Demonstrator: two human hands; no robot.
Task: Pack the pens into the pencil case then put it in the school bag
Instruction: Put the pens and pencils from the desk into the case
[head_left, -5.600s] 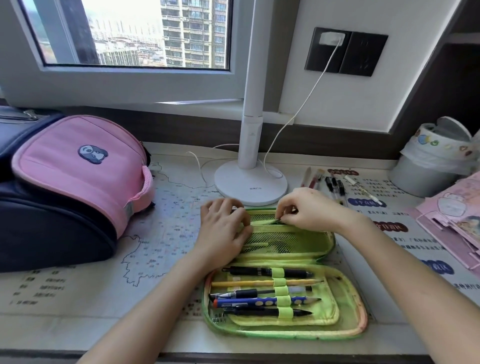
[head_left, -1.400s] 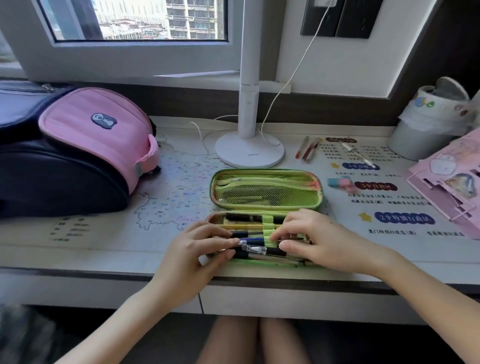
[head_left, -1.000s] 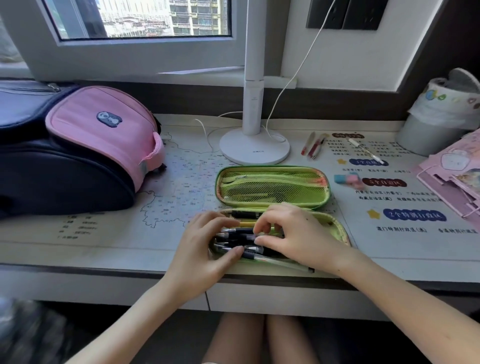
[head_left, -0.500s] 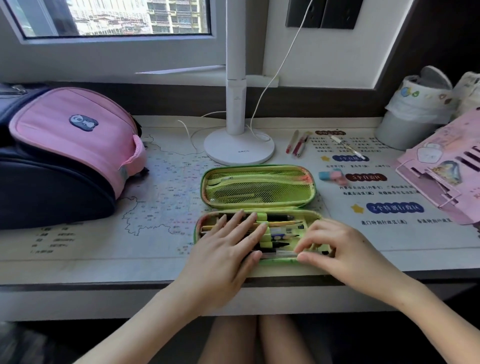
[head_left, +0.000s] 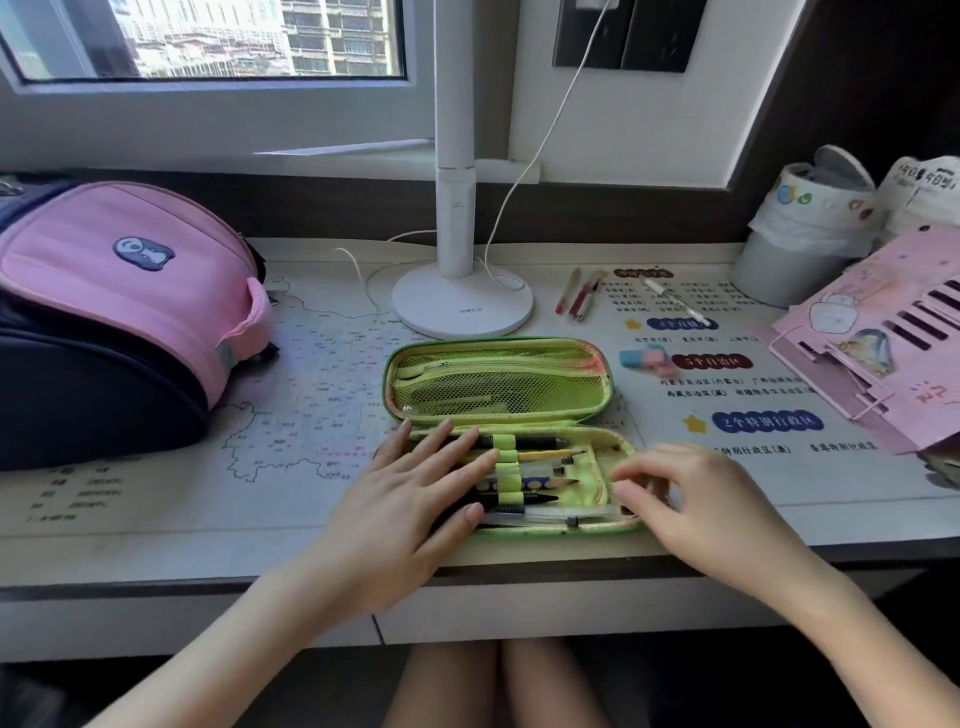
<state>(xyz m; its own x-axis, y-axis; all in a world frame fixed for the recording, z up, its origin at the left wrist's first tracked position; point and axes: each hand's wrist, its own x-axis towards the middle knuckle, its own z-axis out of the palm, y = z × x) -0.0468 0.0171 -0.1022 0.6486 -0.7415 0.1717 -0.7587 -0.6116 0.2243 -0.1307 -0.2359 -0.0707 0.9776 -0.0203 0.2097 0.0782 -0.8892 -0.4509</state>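
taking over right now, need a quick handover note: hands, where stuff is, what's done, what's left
Left grip: flat, fingers straight, pressing the pens in the case.
Right grip: fingers curled at the case's right end; can't tell if it holds anything.
Case lies open at the desk front edge; bag on the left.
Done: several pens sit in the loops.
Left: loose pens beside the lamp, close case, put it in bag.
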